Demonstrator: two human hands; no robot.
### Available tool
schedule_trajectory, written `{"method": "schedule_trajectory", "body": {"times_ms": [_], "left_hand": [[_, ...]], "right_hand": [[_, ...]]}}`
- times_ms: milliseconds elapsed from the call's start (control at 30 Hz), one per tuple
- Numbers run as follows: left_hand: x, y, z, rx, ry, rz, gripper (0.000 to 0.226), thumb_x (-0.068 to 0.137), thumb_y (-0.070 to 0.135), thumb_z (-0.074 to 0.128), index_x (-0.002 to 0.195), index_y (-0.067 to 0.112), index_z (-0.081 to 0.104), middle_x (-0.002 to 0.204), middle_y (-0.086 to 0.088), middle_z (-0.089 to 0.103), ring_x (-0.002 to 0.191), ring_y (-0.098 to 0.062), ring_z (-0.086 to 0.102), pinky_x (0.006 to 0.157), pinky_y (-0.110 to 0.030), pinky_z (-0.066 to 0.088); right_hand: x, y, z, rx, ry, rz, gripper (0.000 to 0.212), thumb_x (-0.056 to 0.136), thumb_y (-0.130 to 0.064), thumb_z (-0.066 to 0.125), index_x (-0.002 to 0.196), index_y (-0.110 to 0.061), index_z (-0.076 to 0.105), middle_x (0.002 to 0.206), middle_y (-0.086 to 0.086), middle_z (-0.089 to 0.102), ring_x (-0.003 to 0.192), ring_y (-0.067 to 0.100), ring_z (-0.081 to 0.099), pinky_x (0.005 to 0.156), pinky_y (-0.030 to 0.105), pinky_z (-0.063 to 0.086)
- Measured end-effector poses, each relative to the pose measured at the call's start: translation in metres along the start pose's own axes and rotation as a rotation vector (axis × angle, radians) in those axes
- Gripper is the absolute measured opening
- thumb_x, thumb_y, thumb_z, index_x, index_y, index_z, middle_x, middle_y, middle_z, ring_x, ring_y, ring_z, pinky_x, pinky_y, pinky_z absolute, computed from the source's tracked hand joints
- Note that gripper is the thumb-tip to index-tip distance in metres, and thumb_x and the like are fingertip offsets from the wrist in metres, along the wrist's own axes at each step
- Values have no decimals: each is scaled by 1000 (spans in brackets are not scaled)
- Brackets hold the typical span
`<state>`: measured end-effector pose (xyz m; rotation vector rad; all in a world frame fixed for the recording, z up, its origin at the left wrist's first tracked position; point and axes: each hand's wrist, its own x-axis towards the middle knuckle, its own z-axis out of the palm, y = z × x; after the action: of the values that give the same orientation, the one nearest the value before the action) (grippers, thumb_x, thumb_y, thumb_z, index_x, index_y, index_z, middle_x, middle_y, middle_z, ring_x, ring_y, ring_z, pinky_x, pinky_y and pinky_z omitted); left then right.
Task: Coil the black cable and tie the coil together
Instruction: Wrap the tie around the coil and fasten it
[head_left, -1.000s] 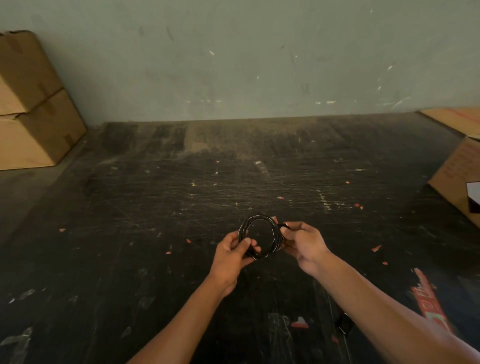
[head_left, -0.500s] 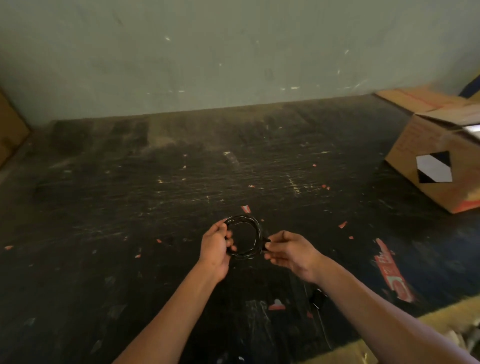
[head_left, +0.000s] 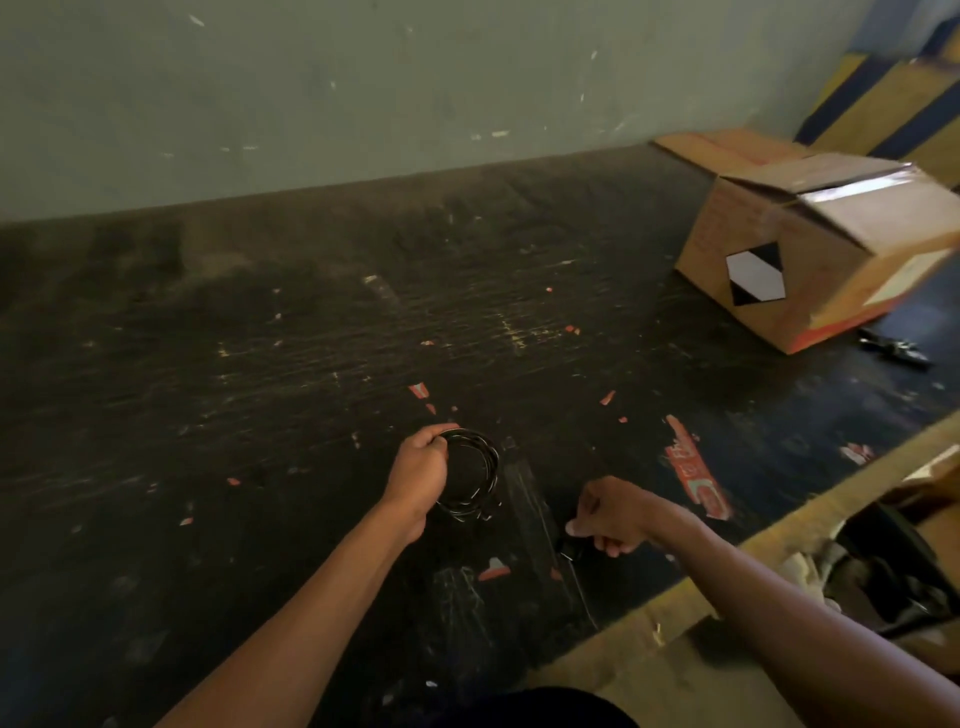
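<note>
**Desk:** What do the grips have right now?

**Me:** My left hand (head_left: 418, 467) has its fingers curled round the black cable coil (head_left: 470, 475), gripping the loops at about nine to ten o'clock on the ring. The coil hangs from that grip just above the tabletop (head_left: 260, 364), its loops bundled together and a loose end showing at the bottom, near six o'clock.

**Desk:** And the right?

**Me:** My right hand (head_left: 615, 514) is apart from the coil, off at about four o'clock from it. Thumb and fingers are pinched down on a small black piece (head_left: 570, 545) at the tabletop. I can't tell exactly what that piece is; it's dark against a dark surface. A thin line runs from it toward the near edge.

**Desk:** What's around you?

**Me:** The tabletop is dark, scuffed, and dotted with red scraps of tape or label (head_left: 696, 475). At two o'clock from the hands sits a cardboard box (head_left: 810, 254) with its flaps open and a black-and-white diamond mark on its side. Just past the box, at three o'clock from it, a small dark object (head_left: 893, 351) lies on the surface, too blurred to name. A pale wall (head_left: 363, 93) runs along the far side at twelve o'clock.
</note>
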<state>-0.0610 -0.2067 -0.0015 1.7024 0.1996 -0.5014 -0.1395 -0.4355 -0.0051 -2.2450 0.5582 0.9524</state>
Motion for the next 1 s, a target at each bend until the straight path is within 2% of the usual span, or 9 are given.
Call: {"method": "schedule_trajectory", "body": {"times_ms": [200, 333, 433, 467, 533, 600, 700, 900, 1000], "left_hand": [[2, -8, 5, 53, -48, -43, 37, 102, 10, 38, 128, 25, 59, 144, -22, 48, 133, -39, 43, 109, -50, 37], [-2, -5, -2, 82, -79, -13, 37, 103, 12, 37, 124, 31, 60, 141, -21, 50, 104, -27, 60, 84, -38, 51], [-7, -3, -8, 145, -151, -3, 40, 103, 13, 37, 123, 40, 57, 145, -19, 46, 132, -38, 44, 103, -48, 43], [-9, -2, -9, 167, -148, 14, 41, 103, 13, 37, 123, 44, 55, 145, -19, 45, 128, -36, 49, 99, -47, 46], [-13, 0, -12, 192, -99, 69, 40, 103, 13, 37, 113, 48, 52, 143, -16, 47, 96, -20, 61, 69, -32, 53], [-13, 1, -15, 216, -58, 126, 35, 103, 11, 35, 100, 39, 54, 134, -9, 52, 80, -10, 53, 58, -24, 43], [-12, 6, -21, 249, -85, 141, 34, 102, 9, 33, 94, 23, 63, 116, -2, 60, 92, -11, 54, 67, -27, 39], [-18, 20, -36, 20, -91, 68, 27, 101, 26, 44, 95, 23, 69, 84, -2, 59, 76, -20, 49, 69, -37, 36], [-22, 22, -44, -75, -113, 93, 26, 101, 31, 48, 96, 22, 71, 74, 4, 59, 67, -13, 48, 62, -30, 37]], "right_hand": [[-1, -4, 15, -178, 86, -127, 26, 87, -24, 69, 109, -18, 59, 97, -1, 62, 87, 14, 60, 73, 27, 48], [-2, -10, 13, -271, 59, -172, 23, 90, -25, 64, 111, -17, 61, 113, 4, 63, 105, 19, 59, 90, 33, 49], [-1, -23, 8, -138, 54, -230, 16, 91, -25, 63, 105, -19, 59, 100, 1, 64, 92, 14, 60, 82, 32, 50], [-2, -29, 7, -45, 54, -261, 14, 91, -23, 62, 103, -19, 58, 96, 2, 65, 84, 13, 61, 76, 30, 50], [-3, -47, 2, 113, 81, -373, 12, 91, -18, 63, 102, -18, 58, 95, 7, 69, 78, 14, 65, 67, 28, 52], [-5, -66, -4, 165, 140, -510, 13, 89, -16, 65, 101, -18, 58, 93, 8, 71, 79, 15, 69, 69, 32, 55], [-10, -95, -10, 167, 200, -683, 14, 86, -16, 68, 96, -20, 60, 89, 9, 72, 79, 15, 71, 78, 36, 58], [-11, -129, -10, 78, 297, -869, 16, 87, -18, 69, 96, -30, 64, 92, -4, 72, 84, 1, 68, 79, 27, 58], [-10, -136, -8, 65, 337, -925, 19, 87, -17, 68, 96, -34, 64, 94, -10, 70, 91, -5, 65, 80, 18, 55]]}}
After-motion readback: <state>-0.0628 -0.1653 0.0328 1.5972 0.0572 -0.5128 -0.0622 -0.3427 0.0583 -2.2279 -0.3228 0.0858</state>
